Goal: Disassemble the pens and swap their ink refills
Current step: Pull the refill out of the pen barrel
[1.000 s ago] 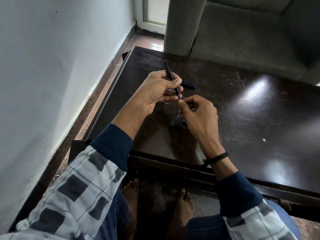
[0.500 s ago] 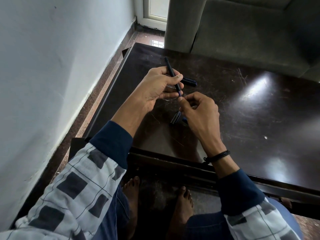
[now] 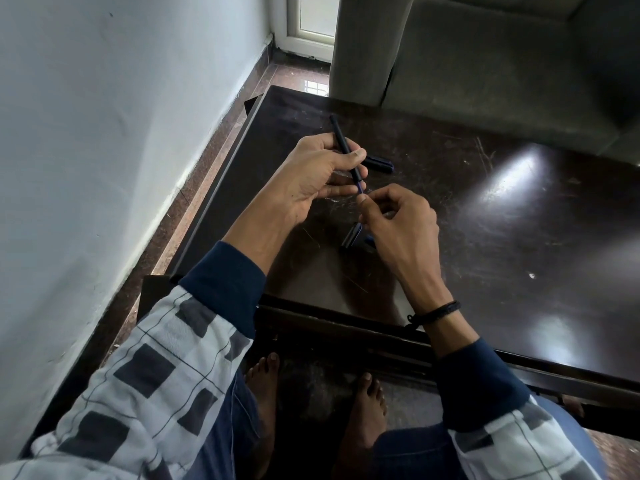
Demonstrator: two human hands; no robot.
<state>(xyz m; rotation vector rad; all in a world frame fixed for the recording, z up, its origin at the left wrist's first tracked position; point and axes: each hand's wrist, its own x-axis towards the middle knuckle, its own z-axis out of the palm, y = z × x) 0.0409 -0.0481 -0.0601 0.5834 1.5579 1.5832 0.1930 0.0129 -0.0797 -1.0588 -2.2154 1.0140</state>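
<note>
My left hand (image 3: 322, 178) grips a thin black pen barrel (image 3: 341, 136) above the dark table (image 3: 485, 220); the barrel tilts up and away from me. Its lower end shows a bit of blue near my right hand (image 3: 398, 223), whose thumb and forefinger pinch at that tip; what they pinch is too small to tell. A dark blue pen part (image 3: 379, 165) lies on the table just behind my left fingers. Another pen piece (image 3: 353, 235), silvery and blue, lies under my right hand, partly hidden.
A white wall (image 3: 104, 150) runs close along the table's left side. A grey sofa (image 3: 502, 71) stands behind the table's far edge. My bare feet (image 3: 263, 382) rest on the floor below the near edge. A small white speck (image 3: 531, 276) lies at the right.
Both hands stay together on the barrel with hardly any shift; the view has tilted slightly, and my right fingers remain at the barrel's lower tip.
</note>
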